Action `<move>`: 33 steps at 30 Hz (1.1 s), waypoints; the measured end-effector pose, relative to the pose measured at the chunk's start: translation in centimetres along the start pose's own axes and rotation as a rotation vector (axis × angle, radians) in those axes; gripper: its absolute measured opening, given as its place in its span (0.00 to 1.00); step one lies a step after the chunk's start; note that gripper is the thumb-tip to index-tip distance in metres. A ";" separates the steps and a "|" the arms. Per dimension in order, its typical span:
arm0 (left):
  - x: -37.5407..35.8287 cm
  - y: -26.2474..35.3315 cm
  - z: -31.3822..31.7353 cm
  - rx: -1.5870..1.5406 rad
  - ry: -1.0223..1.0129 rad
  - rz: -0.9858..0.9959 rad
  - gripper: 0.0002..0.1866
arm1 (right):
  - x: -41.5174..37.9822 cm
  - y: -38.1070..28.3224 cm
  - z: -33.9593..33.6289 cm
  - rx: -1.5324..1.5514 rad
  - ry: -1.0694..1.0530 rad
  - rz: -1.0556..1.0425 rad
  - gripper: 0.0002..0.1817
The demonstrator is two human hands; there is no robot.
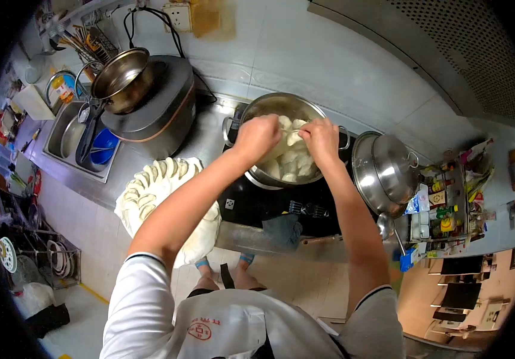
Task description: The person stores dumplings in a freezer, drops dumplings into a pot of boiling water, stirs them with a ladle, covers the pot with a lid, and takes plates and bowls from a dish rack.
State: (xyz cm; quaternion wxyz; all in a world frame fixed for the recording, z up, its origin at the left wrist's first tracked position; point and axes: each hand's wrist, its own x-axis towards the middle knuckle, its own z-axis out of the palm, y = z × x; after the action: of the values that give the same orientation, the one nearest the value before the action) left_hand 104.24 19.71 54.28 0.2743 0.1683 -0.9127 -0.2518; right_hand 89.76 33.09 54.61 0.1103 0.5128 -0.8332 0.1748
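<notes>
A wide steel pot stands on the black cooktop, with many pale dumplings lying in cloudy liquid. Over its left side is my left hand, closed, its fingertips turned away so that whatever they hold is hidden. Across from it, my right hand pinches a dumpling between thumb and fingers above the pot. Below my left forearm, a floury white cloth or sheet carries rows of uncooked dumplings; the forearm covers part of it.
A large steel lid leans right of the pot, near a ladle. A dark cloth hangs at the cooktop's front edge. On the left stand a rice cooker with a small pan on top, and a sink.
</notes>
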 end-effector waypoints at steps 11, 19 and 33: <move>-4.1 -0.8 -8.4 0.093 0.228 0.020 0.12 | -3.9 -6.1 -4.5 0.157 0.305 -0.195 0.07; -32.5 -11.7 -11.8 0.068 0.164 -0.753 0.09 | -18.2 -20.5 9.9 0.609 -0.214 -0.116 0.12; -37.1 -17.8 -10.8 0.421 0.209 -0.523 0.07 | -18.2 -21.4 17.4 0.177 -0.029 -0.289 0.10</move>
State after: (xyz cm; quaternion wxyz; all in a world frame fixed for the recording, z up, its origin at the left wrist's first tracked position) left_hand 143.05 17.71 36.83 0.2515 0.4743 -0.8376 -0.1014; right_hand 117.00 32.09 35.91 0.0769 0.6373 -0.7338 0.2225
